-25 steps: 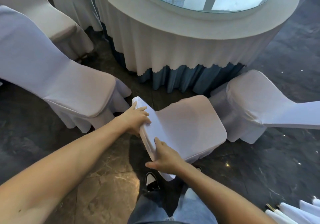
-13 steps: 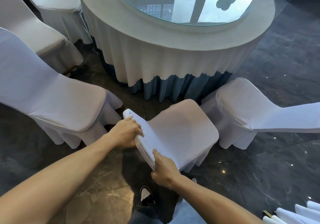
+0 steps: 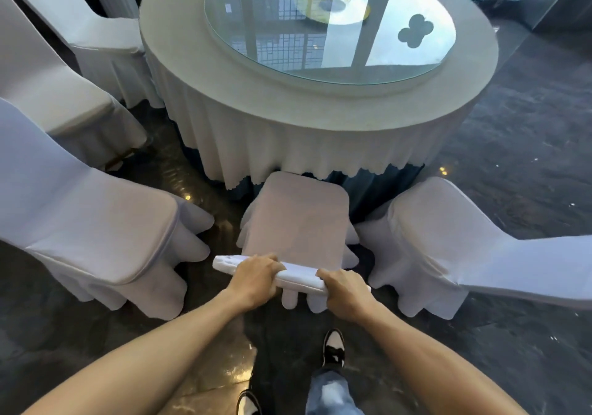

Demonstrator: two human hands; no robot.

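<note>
I am gripping the backrest top of the white-covered chair [image 3: 298, 219], left hand [image 3: 254, 281] and right hand [image 3: 347, 296] both curled over it. Its seat front is meeting the round table [image 3: 224, 103] skirt, so I am judging the tucking-in nearly finished, with only a final nudge left.

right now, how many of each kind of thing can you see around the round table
white cloth-covered chairs: 5
round table in white cloth with blue skirt: 1
round glass turntable: 1
bare hands, left hand and right hand, both gripping the middle chair by its back: 2
black-and-white shoes: 2
total: 11
</note>
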